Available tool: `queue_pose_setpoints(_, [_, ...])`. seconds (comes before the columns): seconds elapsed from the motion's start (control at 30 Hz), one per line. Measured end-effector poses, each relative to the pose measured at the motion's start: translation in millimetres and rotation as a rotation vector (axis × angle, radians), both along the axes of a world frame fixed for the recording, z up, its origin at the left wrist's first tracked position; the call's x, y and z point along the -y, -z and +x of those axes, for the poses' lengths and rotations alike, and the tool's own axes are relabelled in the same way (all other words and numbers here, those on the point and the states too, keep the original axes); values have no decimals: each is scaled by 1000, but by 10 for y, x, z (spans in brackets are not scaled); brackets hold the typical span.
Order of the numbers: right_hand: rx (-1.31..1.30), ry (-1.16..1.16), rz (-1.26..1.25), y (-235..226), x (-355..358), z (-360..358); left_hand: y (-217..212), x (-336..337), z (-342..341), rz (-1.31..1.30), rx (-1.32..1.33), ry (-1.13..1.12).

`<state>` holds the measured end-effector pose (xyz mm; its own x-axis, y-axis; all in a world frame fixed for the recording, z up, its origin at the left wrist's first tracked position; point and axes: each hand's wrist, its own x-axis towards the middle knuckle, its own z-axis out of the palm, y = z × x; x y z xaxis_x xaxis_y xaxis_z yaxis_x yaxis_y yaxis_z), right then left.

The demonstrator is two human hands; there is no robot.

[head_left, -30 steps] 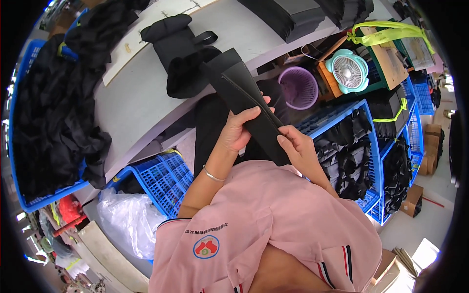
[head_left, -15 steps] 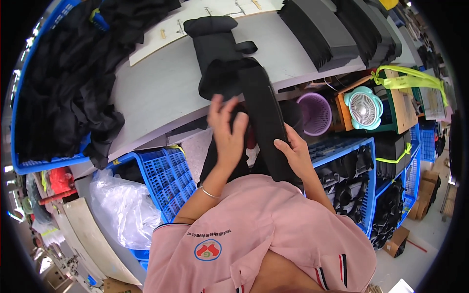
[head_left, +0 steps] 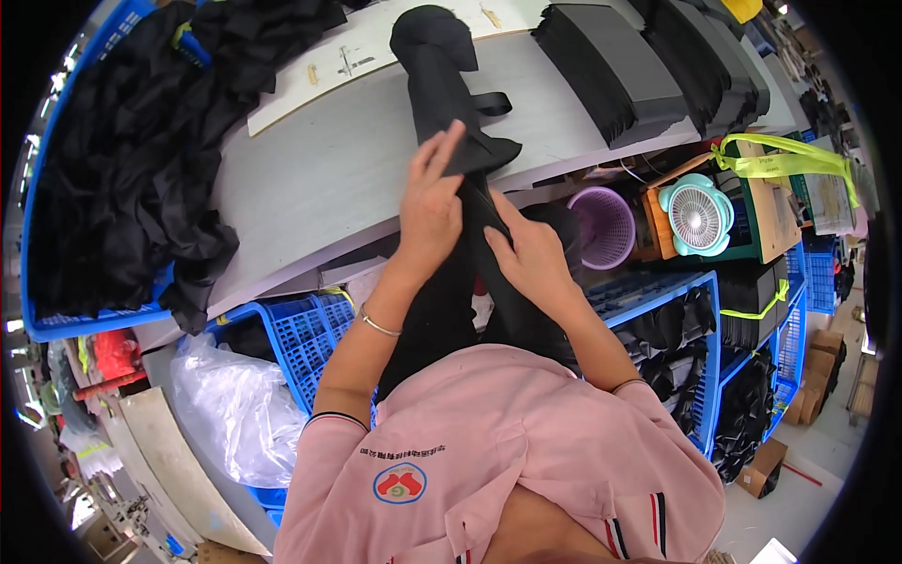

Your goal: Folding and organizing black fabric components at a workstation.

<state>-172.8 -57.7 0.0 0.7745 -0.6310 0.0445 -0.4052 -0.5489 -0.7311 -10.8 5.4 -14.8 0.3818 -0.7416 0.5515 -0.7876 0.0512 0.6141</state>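
Note:
A long black fabric piece [head_left: 442, 99] lies over the table edge and runs down toward my lap, with a rounded far end and a small black loop strap [head_left: 492, 103] sticking out at its right. My left hand [head_left: 432, 202] is against its left side, fingers stretched forward along the cloth. My right hand [head_left: 534, 256] grips the narrow, folded near part between thumb and fingers. The lowest part of the piece blends into my dark trousers, so its end is hard to make out.
A blue crate [head_left: 99, 324] heaped with black cloth stands left. Stacked black panels [head_left: 648, 99] lie at the table's right. A purple basket [head_left: 601, 227], a turquoise fan [head_left: 697, 214] and blue crates [head_left: 716, 376] are on my right; a clear plastic bag [head_left: 240, 409] is on my left.
The fabric piece has shifted farther onto the table, and its near part has gone from spread to narrow. Both hands have moved forward and closer together; my left hand now meets the cloth.

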Motion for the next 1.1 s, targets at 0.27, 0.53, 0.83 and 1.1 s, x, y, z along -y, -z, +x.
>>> queue_pose_setpoints(0.27, [342, -13, -48, 733, 275, 202, -199, -349, -435, 33, -42, 299])
queue_pose_setpoints(0.53, [653, 353, 989, 372, 151, 158, -4, -856, -655, -49, -111, -73])
queue_pose_setpoints(0.83, [842, 347, 1150, 110, -25, 143, -53, -450, -776, -126, -364, -253])
queue_pose_setpoints(1.1, [953, 363, 1302, 143, -27, 94, -222, -429, -851, -296, -393, -182])
